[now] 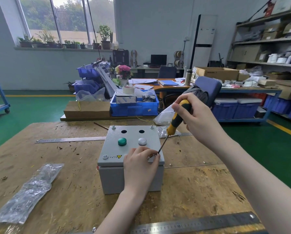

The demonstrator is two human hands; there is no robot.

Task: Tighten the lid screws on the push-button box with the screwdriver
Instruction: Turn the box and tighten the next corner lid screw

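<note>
Clutter rings the grey push-button box (131,159) mid-way across the wooden bench (200,186): a steel ruler (70,140) to its left, plastic bags of hardware at near left (28,191) and behind its right corner (165,131), and another ruler (200,224) along the near edge. Right hand (197,119) grips the screwdriver (176,122) by its yellow-black handle, tip at the lid's near-right corner, where the left hand (141,166) pinches around the tip and hides the screw. Bare bench lies right of the box.
</note>
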